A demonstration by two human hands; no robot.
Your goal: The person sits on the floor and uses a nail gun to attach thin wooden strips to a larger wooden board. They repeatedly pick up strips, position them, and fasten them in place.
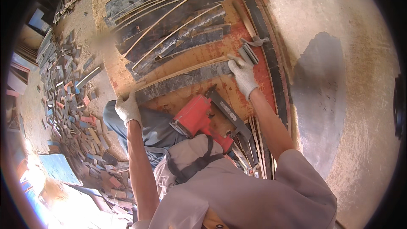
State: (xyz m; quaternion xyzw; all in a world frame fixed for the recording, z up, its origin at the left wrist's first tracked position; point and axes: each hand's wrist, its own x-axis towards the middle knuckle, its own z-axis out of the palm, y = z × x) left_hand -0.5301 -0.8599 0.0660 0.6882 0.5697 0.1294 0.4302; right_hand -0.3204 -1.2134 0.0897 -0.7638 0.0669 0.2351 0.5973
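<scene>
- The left hand (128,108), in a pale work glove, curls its fingers round the near-left end of a long dark strip (182,81).
- The right hand (243,74), gloved the same, is at the strip's other end, fingers slightly bent; whether it pinches the strip or only steadies it, I cannot tell.
- The dark strip lies crosswise between the two hands over a worn orange-red board (186,55), a thin pale edge running along its far side.
- Just beyond the right hand sits a small stack of dark blocks (247,54), with a claw hammer (257,41) near it, its handle pointing away.
- A red nail gun (193,116) rests in front of the person's body, nearer than the strip.
- Farther off on the board, more dark planks (169,19) lie roughly side by side, with slim pale battens (169,13) slanting across them.
- Scattered offcuts (80,118) cover the floor at left.
</scene>
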